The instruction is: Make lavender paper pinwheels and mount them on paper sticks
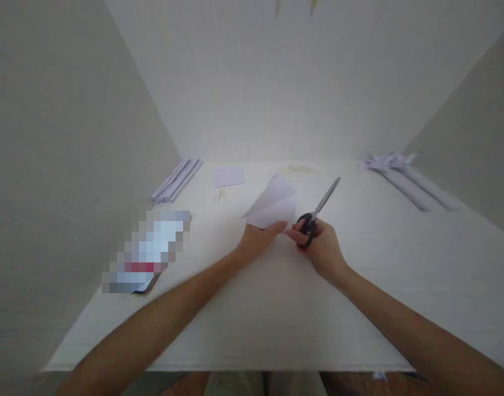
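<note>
My left hand [260, 237] grips the near edge of a pale, creased sheet of paper [272, 202], its thumb on top and most fingers hidden beneath. In my right hand [323, 247] is a pair of scissors [325, 198] with black handles. Their blades look closed and point up and to the right, away from the sheet. The fingers of my right hand are around the handle loops, close to the sheet's right corner. Whether they touch the paper is hard to tell.
Rolled paper sticks [177, 181] lie at the back left, near a small flat paper piece [229, 176] and thin yellowish strands [221, 194]. A blurred-out phone-like device [153, 250] rests at left. Paper sticks with frilled ends [400, 176] lie at right. Walls [252, 82] enclose the table.
</note>
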`<state>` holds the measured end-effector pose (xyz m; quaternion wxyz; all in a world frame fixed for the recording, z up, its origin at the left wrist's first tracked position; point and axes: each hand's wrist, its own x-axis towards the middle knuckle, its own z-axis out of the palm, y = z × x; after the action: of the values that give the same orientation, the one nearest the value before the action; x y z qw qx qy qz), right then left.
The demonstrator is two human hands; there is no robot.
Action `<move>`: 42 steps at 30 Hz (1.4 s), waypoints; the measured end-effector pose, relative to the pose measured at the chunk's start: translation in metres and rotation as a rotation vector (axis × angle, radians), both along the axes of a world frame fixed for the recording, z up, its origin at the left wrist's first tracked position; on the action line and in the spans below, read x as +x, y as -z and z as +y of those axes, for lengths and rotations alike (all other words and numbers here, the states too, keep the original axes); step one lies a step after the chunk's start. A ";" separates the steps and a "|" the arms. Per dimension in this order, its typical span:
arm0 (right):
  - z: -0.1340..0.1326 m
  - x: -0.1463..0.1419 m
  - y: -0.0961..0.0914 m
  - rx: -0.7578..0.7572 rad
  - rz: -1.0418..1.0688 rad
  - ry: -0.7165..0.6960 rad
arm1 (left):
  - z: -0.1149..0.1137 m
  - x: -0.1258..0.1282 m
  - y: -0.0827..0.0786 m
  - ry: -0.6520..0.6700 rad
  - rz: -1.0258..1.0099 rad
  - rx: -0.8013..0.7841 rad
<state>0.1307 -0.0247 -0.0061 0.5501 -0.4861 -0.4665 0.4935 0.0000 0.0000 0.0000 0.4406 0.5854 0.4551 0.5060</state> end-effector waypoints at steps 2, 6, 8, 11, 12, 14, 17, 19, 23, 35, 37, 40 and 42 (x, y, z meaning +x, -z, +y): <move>0.001 0.000 0.000 0.006 -0.009 0.000 | 0.000 -0.001 0.000 0.013 0.007 0.003; 0.001 -0.001 -0.002 -0.007 -0.016 0.007 | 0.000 -0.001 0.001 0.038 0.000 0.014; 0.001 -0.002 -0.003 -0.020 -0.014 0.010 | 0.000 -0.002 0.002 0.045 -0.009 0.015; 0.001 -0.002 -0.003 -0.025 -0.019 0.001 | 0.000 -0.001 0.002 0.055 -0.022 0.005; 0.001 -0.001 -0.003 -0.023 -0.025 -0.002 | 0.000 -0.001 0.002 0.057 -0.027 0.004; 0.001 -0.001 -0.003 -0.020 -0.048 -0.004 | 0.000 -0.001 0.001 0.060 -0.038 -0.001; 0.001 -0.001 -0.004 -0.024 -0.082 0.001 | 0.000 -0.001 0.001 0.059 -0.045 -0.022; 0.001 -0.001 -0.004 -0.034 -0.093 0.002 | 0.001 -0.001 0.002 0.064 -0.050 -0.031; 0.001 -0.001 -0.004 -0.046 -0.096 -0.004 | 0.001 -0.001 0.002 0.069 -0.044 -0.030; -0.005 -0.002 -0.017 -0.065 -0.223 -0.277 | 0.021 -0.009 0.010 -0.234 -0.334 -0.038; -0.008 -0.001 -0.021 -0.093 -0.278 -0.368 | 0.027 -0.012 0.010 -0.230 -0.418 -0.047; -0.010 0.002 -0.024 -0.150 -0.362 -0.436 | 0.030 -0.015 0.008 -0.206 -0.497 -0.065; -0.010 0.004 -0.025 -0.180 -0.415 -0.467 | 0.031 -0.016 0.007 -0.196 -0.524 -0.074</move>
<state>0.1342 -0.0352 0.0187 0.2698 -0.5030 -0.6221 0.5359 -0.0159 0.0308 -0.0065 0.5133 0.3714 0.3982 0.6633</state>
